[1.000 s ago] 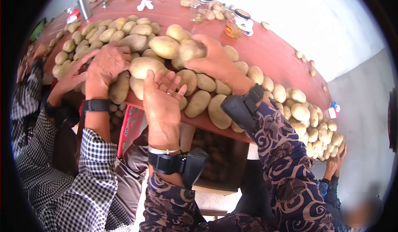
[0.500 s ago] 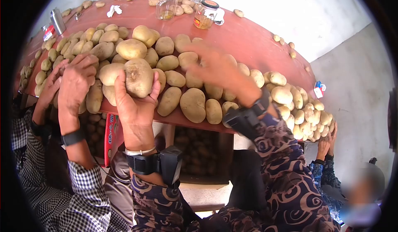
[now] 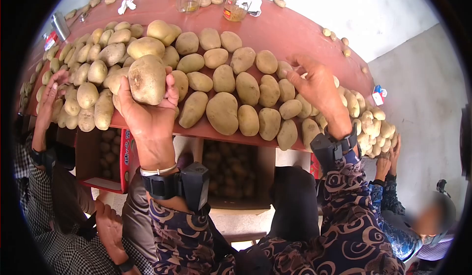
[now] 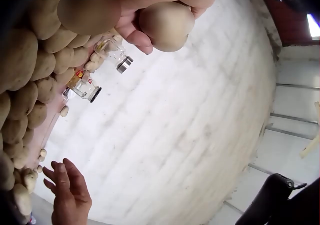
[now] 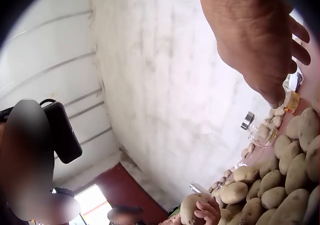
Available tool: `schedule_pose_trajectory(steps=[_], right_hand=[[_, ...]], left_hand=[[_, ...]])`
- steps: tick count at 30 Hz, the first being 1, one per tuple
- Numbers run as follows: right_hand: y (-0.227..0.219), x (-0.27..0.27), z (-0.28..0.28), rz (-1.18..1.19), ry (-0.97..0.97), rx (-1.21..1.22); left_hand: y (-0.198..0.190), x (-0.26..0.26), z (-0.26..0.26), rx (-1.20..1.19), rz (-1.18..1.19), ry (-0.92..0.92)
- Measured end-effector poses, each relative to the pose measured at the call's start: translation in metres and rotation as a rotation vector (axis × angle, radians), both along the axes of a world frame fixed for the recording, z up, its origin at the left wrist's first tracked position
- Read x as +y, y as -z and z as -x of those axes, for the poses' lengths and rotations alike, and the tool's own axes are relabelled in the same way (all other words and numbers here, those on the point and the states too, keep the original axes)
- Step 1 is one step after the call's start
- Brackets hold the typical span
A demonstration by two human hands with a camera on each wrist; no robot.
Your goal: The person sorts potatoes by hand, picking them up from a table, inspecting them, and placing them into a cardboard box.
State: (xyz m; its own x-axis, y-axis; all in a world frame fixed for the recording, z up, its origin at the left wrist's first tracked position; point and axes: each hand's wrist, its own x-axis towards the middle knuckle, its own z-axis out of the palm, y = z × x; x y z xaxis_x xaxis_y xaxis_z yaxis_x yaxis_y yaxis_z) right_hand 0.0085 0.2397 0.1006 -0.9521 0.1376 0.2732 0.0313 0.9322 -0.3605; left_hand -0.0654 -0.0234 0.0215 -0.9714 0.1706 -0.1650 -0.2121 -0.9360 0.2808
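My left hand (image 3: 150,115), palm up, holds a large potato (image 3: 147,80) with a brownish patch, fingers and thumb around its sides. It is raised in front of the potato pile at the table's front edge. The same potato (image 5: 194,210) shows in the left hand in the right wrist view. My right hand (image 3: 317,86) hovers over the potatoes on the right, its fingers loosely bent and holding nothing. Rows of potatoes (image 3: 222,113) lie between my hands on the red table (image 3: 275,24).
Glass jars (image 3: 237,3) and a steel flask (image 3: 60,27) stand toward the back. Below the table are a box of potatoes (image 3: 228,169) and a red carton (image 3: 101,184). A person in checked sleeves (image 3: 37,196) sits at left; another person's hands (image 3: 388,162) touch the right heap.
The right hand's potato has passed into my left hand, which was bare and palm up. My right hand has moved right. One of the neighbour's hands has dropped from the pile to their lap.
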Motion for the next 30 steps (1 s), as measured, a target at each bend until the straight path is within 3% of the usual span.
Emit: schedule_pose_trajectory(steps=[3,8,14,18,20,22,24,30], right_hand=[[0.009,-0.005,-0.017,-0.063,-0.096,0.011],[0.026,-0.008,-0.050,-0.106,-0.111,-0.082],[0.044,-0.004,-0.073,-0.215,-0.141,-0.025],[0.052,0.000,-0.071,-0.332,-0.128,-0.079],[0.056,0.003,-0.069,-0.336,-0.091,-0.102],[0.062,0.006,-0.066,-0.347,-0.053,-0.120],[0.071,0.016,-0.062,-0.353,-0.086,-0.065],[0.074,0.029,-0.056,-0.156,-0.137,-0.110]], left_hand=[[0.010,-0.006,0.004,0.050,-0.077,0.074],[0.012,-0.008,0.006,0.115,-0.112,0.092],[0.024,-0.017,0.013,0.233,-0.176,0.228],[0.019,-0.016,0.010,0.250,-0.087,0.198],[0.018,-0.017,0.012,0.224,0.010,0.160],[0.025,-0.022,0.015,0.281,-0.138,0.251],[0.024,-0.021,0.014,0.257,-0.074,0.222],[0.022,-0.018,0.010,0.230,0.023,0.198]])
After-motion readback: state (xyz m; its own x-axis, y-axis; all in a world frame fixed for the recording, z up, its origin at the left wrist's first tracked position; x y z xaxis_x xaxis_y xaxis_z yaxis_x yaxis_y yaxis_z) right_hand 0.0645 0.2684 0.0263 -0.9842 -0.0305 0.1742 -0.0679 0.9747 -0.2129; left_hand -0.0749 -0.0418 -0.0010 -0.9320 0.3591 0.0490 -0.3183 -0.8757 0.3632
